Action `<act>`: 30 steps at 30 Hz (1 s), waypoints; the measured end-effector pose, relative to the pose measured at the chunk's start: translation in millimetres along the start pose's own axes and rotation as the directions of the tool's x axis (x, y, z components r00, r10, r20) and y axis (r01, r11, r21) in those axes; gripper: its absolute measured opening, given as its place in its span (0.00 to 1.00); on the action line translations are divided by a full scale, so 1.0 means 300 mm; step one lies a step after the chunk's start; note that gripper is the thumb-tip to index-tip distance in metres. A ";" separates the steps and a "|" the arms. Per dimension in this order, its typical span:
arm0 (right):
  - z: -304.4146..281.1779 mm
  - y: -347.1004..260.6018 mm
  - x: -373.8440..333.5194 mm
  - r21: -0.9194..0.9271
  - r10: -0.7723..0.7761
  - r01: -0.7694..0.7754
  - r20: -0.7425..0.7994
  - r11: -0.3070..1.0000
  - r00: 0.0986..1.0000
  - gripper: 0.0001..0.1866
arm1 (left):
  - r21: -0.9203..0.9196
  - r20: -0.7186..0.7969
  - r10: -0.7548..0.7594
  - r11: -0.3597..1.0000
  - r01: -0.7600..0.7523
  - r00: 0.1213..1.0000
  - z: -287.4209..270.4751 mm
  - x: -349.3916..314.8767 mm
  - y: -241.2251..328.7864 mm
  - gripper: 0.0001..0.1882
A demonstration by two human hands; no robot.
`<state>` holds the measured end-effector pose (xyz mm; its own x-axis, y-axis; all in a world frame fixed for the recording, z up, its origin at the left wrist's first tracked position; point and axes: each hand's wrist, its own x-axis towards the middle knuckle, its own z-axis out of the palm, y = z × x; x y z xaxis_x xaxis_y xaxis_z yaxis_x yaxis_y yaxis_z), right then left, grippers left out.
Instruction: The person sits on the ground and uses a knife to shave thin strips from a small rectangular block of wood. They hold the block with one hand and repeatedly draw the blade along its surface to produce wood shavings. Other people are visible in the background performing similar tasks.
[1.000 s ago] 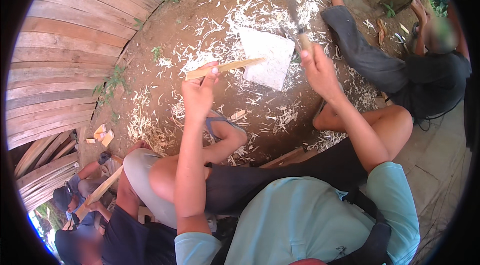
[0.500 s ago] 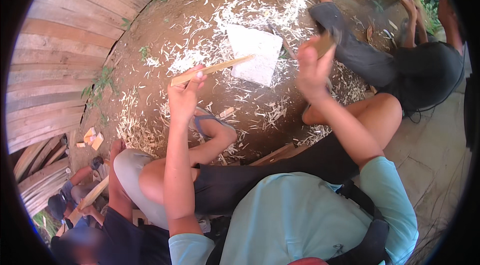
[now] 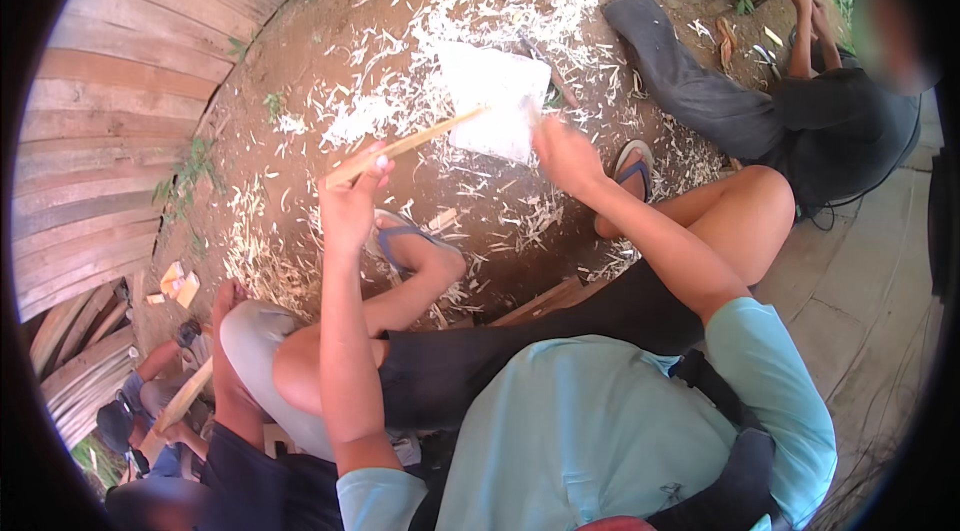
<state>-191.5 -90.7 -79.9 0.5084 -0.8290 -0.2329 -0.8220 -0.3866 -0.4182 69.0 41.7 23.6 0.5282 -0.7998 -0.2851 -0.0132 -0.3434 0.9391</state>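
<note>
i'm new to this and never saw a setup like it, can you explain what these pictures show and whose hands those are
There is no machine here: these are a person's own bare hands. Every picture comes from a wide fisheye camera worn on the head, looking down, so straight edges bend near the rim. The left hand holds a pale wooden strip. The right hand is near the strip's far end, but blur hides what it grips. Below is a whitish slab on the brown ground, with pale shavings scattered around it. A plank wall stands at left, and another person in dark clothes is at right.
</note>
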 end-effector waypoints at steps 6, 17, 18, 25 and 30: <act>-0.293 -0.113 0.016 0.162 -0.065 0.069 -0.033 0.984 0.997 0.17 | 0.002 -0.015 -0.008 1.000 0.008 1.000 -0.030 -0.022 -0.038 0.13; -0.178 -0.078 0.045 0.172 -0.021 0.021 0.000 0.985 1.000 0.18 | 0.084 0.012 -0.014 0.996 0.013 1.000 -0.051 -0.008 -0.059 0.14; -0.307 -0.133 0.031 0.284 -0.031 0.070 -0.140 0.956 0.990 0.18 | 0.079 -0.003 -0.034 0.996 0.034 0.999 -0.048 -0.026 -0.037 0.14; -0.019 -0.045 -0.046 0.421 0.125 -0.070 -0.102 0.904 0.987 0.20 | 0.099 0.038 -0.012 0.995 0.008 0.999 -0.037 0.020 -0.029 0.15; -0.404 -0.107 -0.001 0.429 -0.034 0.144 -0.254 0.892 0.967 0.13 | 0.079 -0.022 -0.036 0.996 0.037 0.999 -0.031 -0.014 -0.012 0.12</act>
<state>-196.6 -126.9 40.1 0.4543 -0.8908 0.0125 -0.5498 -0.2913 -0.7829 74.7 50.8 23.2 0.5473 -0.7758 -0.3140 -0.0600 -0.4106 0.9098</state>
